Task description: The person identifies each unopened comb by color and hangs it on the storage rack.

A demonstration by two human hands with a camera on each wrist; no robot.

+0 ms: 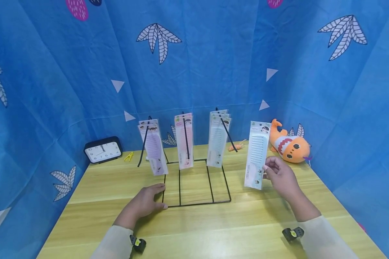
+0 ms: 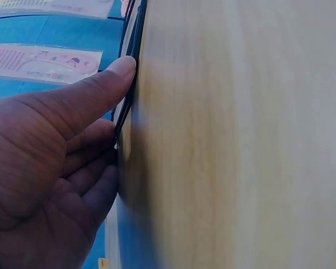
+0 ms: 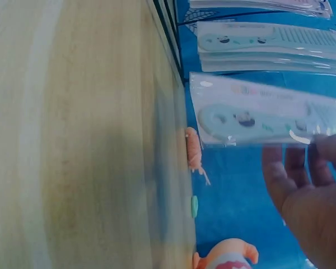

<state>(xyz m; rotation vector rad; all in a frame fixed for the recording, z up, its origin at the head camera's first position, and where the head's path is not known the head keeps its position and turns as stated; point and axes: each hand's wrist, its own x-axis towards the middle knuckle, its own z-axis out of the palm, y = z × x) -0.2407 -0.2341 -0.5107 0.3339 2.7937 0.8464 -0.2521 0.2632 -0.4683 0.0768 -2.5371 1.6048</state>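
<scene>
My right hand (image 1: 281,177) pinches a packaged pale-blue comb (image 1: 257,154) by its side edge and holds it upright, right of a black wire display rack (image 1: 197,205). In the right wrist view, thumb and fingers meet at the clear pack's edge. My left hand (image 1: 146,199) rests at the rack's front left corner, its thumb and fingertips touching the base wire. Hanging from the rack's hooks are packaged purple combs (image 1: 153,147) on the left, pink combs (image 1: 184,144) in the middle and pale-blue combs (image 1: 216,144) on the right.
A black-framed clock (image 1: 103,149) stands at the table's back left, beside a yellow clip (image 1: 128,156). An orange plush toy (image 1: 291,146) sits at the back right. A small orange item (image 1: 236,146) lies behind the rack. Blue curtains (image 1: 207,72) enclose the table.
</scene>
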